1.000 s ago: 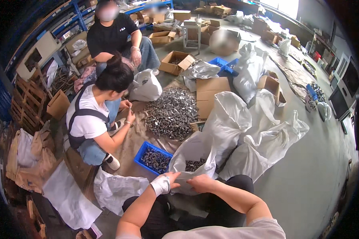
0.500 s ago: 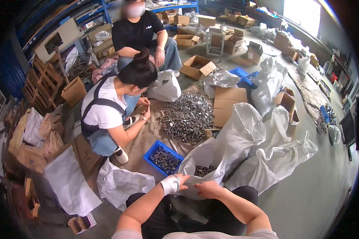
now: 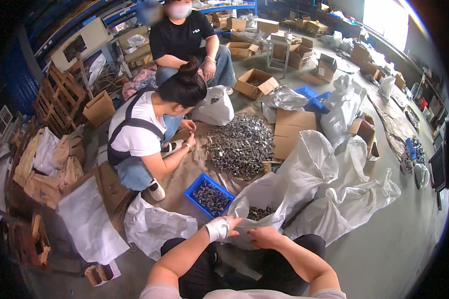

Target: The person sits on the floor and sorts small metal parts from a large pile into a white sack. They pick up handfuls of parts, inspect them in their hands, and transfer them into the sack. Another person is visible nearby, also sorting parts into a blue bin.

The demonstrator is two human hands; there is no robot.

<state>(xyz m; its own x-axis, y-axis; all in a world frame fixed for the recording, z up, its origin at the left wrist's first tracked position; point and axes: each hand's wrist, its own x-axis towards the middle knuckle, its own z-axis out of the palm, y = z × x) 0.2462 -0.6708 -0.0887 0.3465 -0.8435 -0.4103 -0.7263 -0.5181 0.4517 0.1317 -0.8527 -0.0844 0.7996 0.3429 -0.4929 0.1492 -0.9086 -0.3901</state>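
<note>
Sitting at lower centre of frame, the open white sack point(image 3: 278, 217), part-filled with small metal parts point(image 3: 260, 213), is touched at its near rim by both hands. Left hand point(image 3: 225, 228): white-wrapped at wrist, fingers laid along the rim. Right hand point(image 3: 264, 237): fingers partly curled. Whether cloth is pinched by either cannot be told. Blue bin point(image 3: 194, 187), also loaded, is placed just beyond, left of sack.

I make out a creased plastic sack point(image 3: 278, 217), shiny metal parts point(image 3: 242, 144), a smooth plastic bin point(image 3: 198, 205); cardboard point(image 3: 294, 132) looks matt from here.
</note>
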